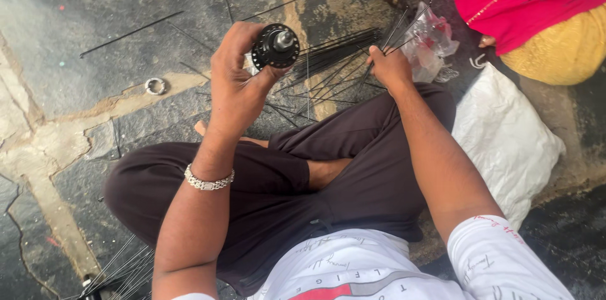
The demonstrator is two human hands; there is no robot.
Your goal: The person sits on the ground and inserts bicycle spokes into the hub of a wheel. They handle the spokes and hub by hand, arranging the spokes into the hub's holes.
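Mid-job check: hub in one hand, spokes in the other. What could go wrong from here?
1. The left hand holds the black hub by its edge only, so it might slip onto the stone floor.
2. The right hand pinches a few thin spokes from a fanned pile; others may snag and scatter.
3. The small metal ring lies loose nearby and could be lost.

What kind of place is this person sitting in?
Probably an informal bicycle wheel repair spot on the ground. The left hand holds a black wheel hub, the right hand picks at thin black spokes, all above a cracked stone floor.
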